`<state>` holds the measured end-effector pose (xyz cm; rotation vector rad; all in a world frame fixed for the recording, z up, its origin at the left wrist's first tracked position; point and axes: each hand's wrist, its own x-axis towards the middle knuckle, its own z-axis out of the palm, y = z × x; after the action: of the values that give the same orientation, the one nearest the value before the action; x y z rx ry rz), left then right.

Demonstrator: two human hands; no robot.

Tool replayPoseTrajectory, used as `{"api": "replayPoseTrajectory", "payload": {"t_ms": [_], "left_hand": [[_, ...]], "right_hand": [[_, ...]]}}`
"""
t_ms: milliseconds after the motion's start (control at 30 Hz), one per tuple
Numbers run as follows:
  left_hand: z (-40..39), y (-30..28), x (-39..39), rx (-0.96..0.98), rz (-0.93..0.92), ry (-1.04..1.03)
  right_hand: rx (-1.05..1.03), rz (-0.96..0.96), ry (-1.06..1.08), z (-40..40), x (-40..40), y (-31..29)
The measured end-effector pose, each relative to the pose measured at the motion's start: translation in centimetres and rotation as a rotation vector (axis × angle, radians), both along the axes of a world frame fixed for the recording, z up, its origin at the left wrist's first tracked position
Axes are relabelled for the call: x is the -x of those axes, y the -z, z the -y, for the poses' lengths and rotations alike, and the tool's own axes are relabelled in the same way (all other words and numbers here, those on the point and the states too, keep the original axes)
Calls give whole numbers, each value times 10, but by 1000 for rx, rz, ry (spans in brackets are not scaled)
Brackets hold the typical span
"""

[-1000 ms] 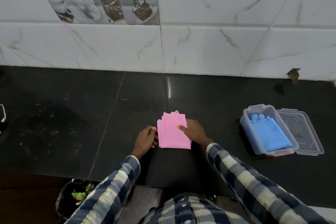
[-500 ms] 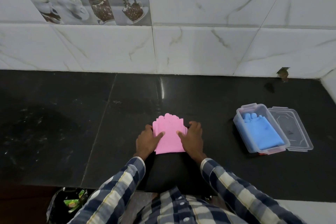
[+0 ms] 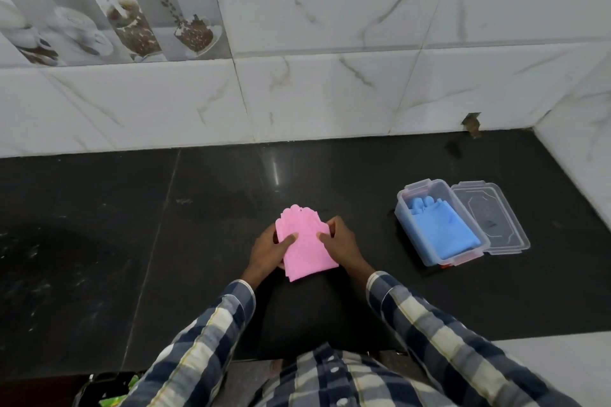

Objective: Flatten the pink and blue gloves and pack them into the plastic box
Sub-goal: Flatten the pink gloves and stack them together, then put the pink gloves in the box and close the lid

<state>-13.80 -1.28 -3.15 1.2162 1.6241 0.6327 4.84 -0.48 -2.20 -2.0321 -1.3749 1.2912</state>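
Holding the pink glove (image 3: 305, 246) between them, the left hand (image 3: 269, 253) and right hand (image 3: 342, 244) pinched its side edges, thumbs on top. The plastic box (image 3: 439, 223) lay well off beyond the right hand (nearer one), blue glove (image 3: 439, 230) inside; fingers underneath were hidden.

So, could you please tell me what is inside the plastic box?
Blue gloves lie flat inside the open plastic box. Anything beneath them is covered.
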Motion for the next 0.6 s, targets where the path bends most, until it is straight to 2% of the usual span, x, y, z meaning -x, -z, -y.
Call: {"api": "replayPoseTrajectory", "payload": {"t_ms": [167, 300, 333, 433, 600], "left_hand": [[-16, -14, -58, -150, 95, 56], [-32, -29, -116, -243, 214, 102], [-36, -34, -133, -255, 242, 121], [-43, -47, -182, -265, 277, 187], [-43, -54, -252, -196, 269, 260]], "right_hand": [[-130, 45, 40, -6, -56, -25], [-243, 190, 78, -12, -117, -48], [-281, 174, 105, -13, -135, -55], [-382, 171, 185, -17, -185, -71], [-347, 240, 232, -17, -254, -81]]}}
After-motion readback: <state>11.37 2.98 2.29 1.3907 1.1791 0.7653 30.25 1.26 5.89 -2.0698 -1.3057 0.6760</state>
